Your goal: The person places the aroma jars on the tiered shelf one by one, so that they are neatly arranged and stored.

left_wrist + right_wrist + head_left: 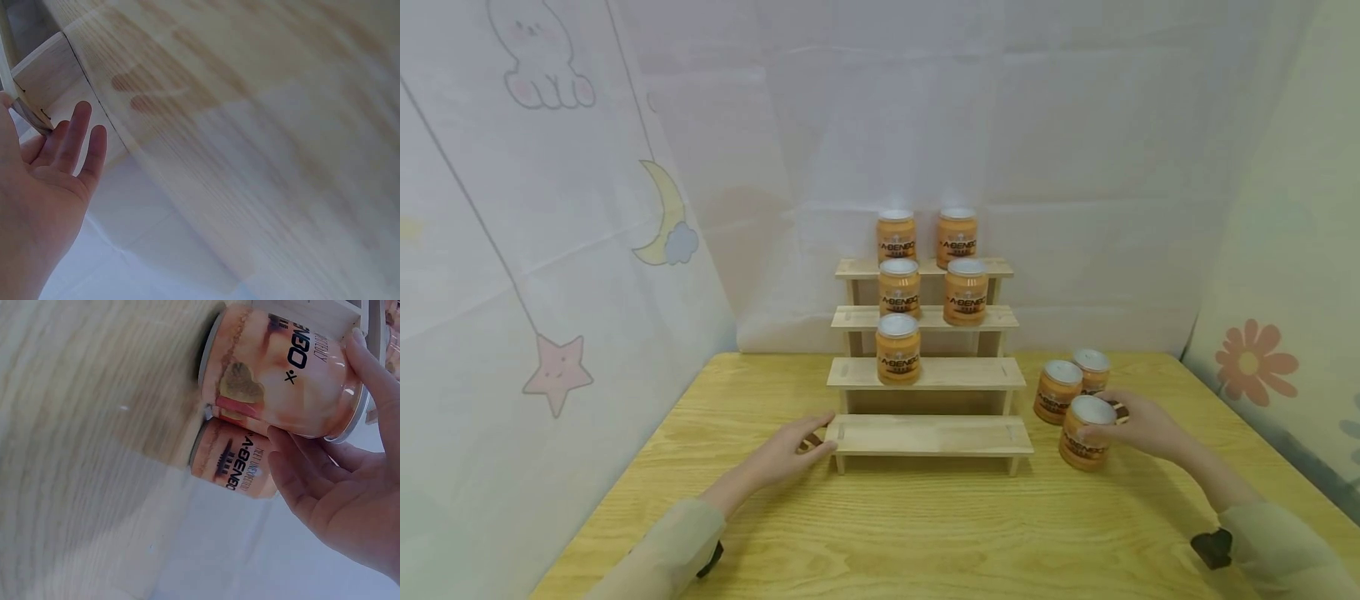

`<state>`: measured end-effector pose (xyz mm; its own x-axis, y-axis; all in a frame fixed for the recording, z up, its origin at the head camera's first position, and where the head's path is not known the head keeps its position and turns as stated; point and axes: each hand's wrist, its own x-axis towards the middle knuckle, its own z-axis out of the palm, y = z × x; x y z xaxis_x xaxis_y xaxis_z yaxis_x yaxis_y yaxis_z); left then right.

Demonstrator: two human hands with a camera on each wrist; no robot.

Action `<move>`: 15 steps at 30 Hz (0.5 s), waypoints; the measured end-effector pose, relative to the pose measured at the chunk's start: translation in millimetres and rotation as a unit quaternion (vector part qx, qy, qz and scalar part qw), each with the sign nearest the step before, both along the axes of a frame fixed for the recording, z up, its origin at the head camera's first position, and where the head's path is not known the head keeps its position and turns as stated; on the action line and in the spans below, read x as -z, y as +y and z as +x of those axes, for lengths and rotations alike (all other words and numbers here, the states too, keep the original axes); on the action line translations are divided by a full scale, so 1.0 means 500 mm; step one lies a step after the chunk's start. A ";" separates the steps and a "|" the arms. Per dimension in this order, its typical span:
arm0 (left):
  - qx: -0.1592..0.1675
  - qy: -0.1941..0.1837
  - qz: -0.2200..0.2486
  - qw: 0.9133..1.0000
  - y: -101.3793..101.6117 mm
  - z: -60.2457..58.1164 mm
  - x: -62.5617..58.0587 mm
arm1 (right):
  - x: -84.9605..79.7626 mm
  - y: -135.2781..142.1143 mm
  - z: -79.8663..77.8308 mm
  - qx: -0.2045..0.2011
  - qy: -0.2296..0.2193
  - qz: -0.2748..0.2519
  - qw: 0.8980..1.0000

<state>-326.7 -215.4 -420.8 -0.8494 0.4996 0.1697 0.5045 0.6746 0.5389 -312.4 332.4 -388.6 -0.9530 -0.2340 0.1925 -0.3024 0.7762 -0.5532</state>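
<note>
A wooden step shelf (929, 434) with tiered boards stands on the table. My left hand (790, 454) pinches the left end of its lowest board between thumb and fingers; in the left wrist view the hand (56, 181) has its other fingers loosely extended. My right hand (1138, 427) grips an orange can (1084, 446) with a silver lid, right of the shelf. The right wrist view shows the thumb and fingers of that hand (350, 487) around the upper part of the can (281, 369). Whether this can touches the table is hard to tell.
Two more cans, one in front (1058, 393) and one behind (1092, 367), stand just beyond the held can. Two cans are on the top tier, two on the second, and one can (898, 352) on the third tier's left. Printed cloth (1000, 125) hangs around the wooden table (925, 533).
</note>
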 end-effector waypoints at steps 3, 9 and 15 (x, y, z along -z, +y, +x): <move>0.000 -0.001 0.001 1.000 0.001 0.000 0.000 | -0.009 -0.006 0.001 -0.007 0.001 -0.003 1.000; -0.002 -0.001 0.001 1.000 -0.001 0.001 -0.002 | -0.042 -0.023 -0.004 -0.010 0.008 -0.006 1.000; 0.001 -0.005 0.002 1.000 0.000 0.002 -0.004 | -0.075 -0.042 -0.009 -0.005 0.020 -0.007 1.000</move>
